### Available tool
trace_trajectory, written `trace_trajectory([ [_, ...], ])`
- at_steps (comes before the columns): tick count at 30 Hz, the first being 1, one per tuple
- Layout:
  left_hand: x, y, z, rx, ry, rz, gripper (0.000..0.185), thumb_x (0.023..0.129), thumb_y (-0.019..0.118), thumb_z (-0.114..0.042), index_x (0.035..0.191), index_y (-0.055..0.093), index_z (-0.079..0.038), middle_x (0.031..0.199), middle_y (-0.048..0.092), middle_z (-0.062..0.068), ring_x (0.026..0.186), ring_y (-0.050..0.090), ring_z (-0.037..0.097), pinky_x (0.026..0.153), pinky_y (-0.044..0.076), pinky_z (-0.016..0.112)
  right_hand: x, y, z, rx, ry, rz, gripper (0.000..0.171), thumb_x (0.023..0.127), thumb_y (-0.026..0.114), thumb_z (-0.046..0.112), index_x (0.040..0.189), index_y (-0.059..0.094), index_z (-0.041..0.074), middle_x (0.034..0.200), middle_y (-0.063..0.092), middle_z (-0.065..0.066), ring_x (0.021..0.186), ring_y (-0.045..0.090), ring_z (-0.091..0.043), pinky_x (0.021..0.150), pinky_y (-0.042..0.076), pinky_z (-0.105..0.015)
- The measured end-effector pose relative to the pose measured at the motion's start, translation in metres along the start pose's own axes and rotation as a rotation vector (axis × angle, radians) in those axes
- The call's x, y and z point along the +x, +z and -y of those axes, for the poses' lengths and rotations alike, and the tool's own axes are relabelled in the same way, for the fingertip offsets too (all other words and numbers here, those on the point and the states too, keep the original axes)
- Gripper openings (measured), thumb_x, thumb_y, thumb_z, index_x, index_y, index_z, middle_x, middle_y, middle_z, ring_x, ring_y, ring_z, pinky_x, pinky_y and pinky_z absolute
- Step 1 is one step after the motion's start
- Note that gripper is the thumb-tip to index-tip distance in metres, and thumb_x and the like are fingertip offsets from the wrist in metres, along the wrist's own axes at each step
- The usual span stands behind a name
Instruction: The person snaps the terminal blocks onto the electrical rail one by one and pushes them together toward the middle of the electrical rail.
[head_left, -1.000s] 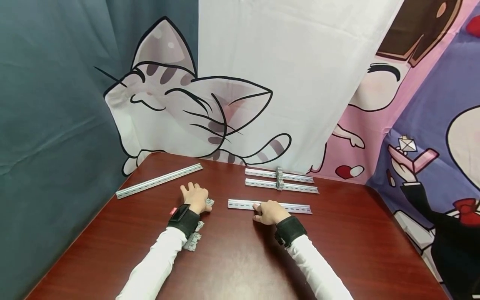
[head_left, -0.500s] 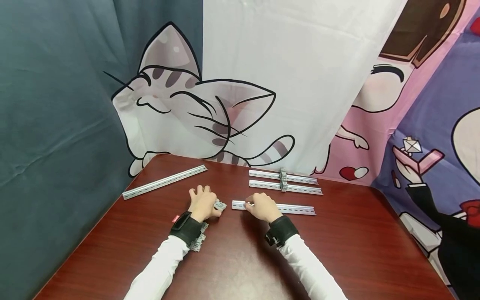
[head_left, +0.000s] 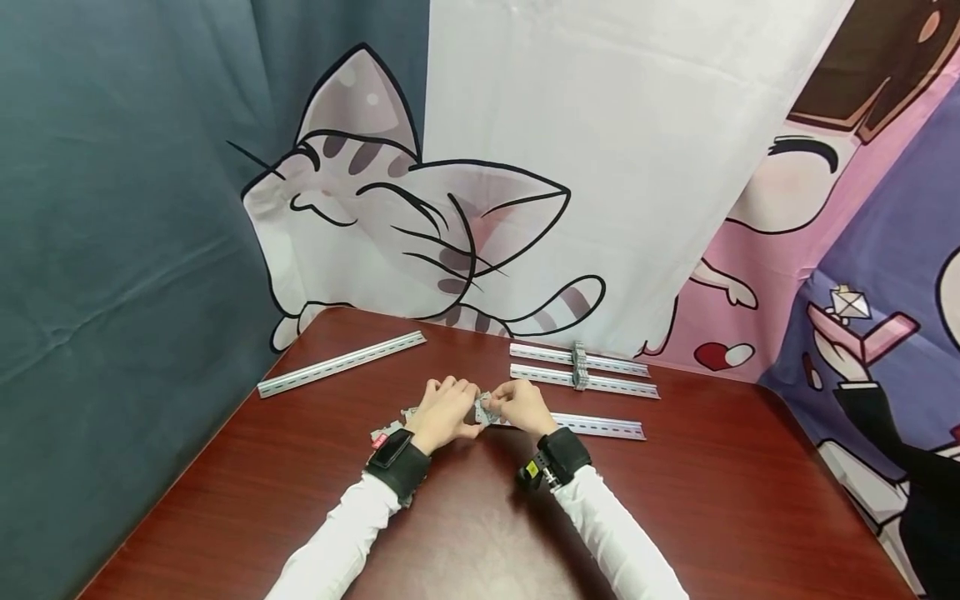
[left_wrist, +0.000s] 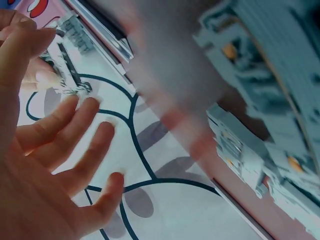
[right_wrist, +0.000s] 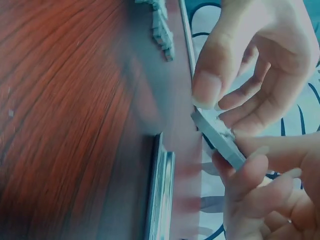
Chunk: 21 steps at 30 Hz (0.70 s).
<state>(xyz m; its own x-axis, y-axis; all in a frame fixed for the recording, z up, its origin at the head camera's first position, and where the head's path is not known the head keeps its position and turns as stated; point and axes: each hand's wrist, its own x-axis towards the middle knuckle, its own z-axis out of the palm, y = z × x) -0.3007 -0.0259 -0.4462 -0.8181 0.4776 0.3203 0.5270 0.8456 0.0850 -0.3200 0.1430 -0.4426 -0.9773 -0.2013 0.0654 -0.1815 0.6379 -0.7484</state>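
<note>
A small grey DIN rail terminal block (head_left: 484, 410) is between my two hands near the left end of a slotted metal DIN rail (head_left: 600, 427). My right hand (head_left: 525, 407) pinches its lower end between thumb and fingers, as the right wrist view shows. At the block's other end is my left hand (head_left: 444, 415), its thumb and forefinger meeting at the edge. The left wrist view shows the other left fingers spread loosely. Up close, the terminal block (right_wrist: 220, 140) is thin and flat, held tilted. Part of the rail is hidden behind the right hand.
More grey terminal blocks (head_left: 388, 431) lie beside and partly under my left wrist. Two parallel rails (head_left: 536, 372) at the back right carry a row of terminal blocks (head_left: 580, 367) across them. Another rail (head_left: 341, 364) lies slanted at the back left of the brown table (head_left: 480, 533).
My left hand has moved right, bringing the terminal block to the right hand. The right hand has shifted toward the rail's left end and now pinches the block. The view has shifted slightly.
</note>
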Motion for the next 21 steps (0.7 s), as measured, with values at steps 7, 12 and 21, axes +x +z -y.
trace_trajectory([
  [7,0.001,0.001,-0.008,-0.042,-0.040,0.158,0.028,0.077,0.078,-0.036,0.082,0.065,-0.012,0.099,0.066,0.006,0.098,0.054,0.027,0.081,0.041,0.047,0.002,0.005,0.001,-0.132,0.037,-0.113,0.014,0.080,0.070,0.010,0.068,0.067,0.005,0.054,0.063,-0.002,0.044,0.056,-0.006,0.050,0.044,-0.021],
  [12,0.002,0.004,-0.013,-0.059,-0.040,0.240,0.029,0.076,0.078,-0.032,0.063,0.058,-0.015,0.096,0.066,0.003,0.096,0.052,0.026,0.079,0.040,0.043,0.004,0.009,-0.002,-0.174,0.056,-0.126,0.021,0.080,0.069,0.009,0.061,0.062,0.006,0.050,0.063,-0.003,0.041,0.056,-0.005,0.048,0.043,-0.021],
  [21,-0.001,0.006,-0.016,-0.081,-0.057,0.324,0.028,0.080,0.075,-0.030,0.063,0.058,-0.015,0.124,0.065,0.005,0.106,0.048,0.025,0.084,0.038,0.043,0.006,0.013,0.001,-0.210,0.082,-0.105,0.030,0.082,0.067,0.010,0.053,0.059,0.009,0.043,0.058,0.000,0.036,0.055,-0.004,0.049,0.045,-0.020],
])
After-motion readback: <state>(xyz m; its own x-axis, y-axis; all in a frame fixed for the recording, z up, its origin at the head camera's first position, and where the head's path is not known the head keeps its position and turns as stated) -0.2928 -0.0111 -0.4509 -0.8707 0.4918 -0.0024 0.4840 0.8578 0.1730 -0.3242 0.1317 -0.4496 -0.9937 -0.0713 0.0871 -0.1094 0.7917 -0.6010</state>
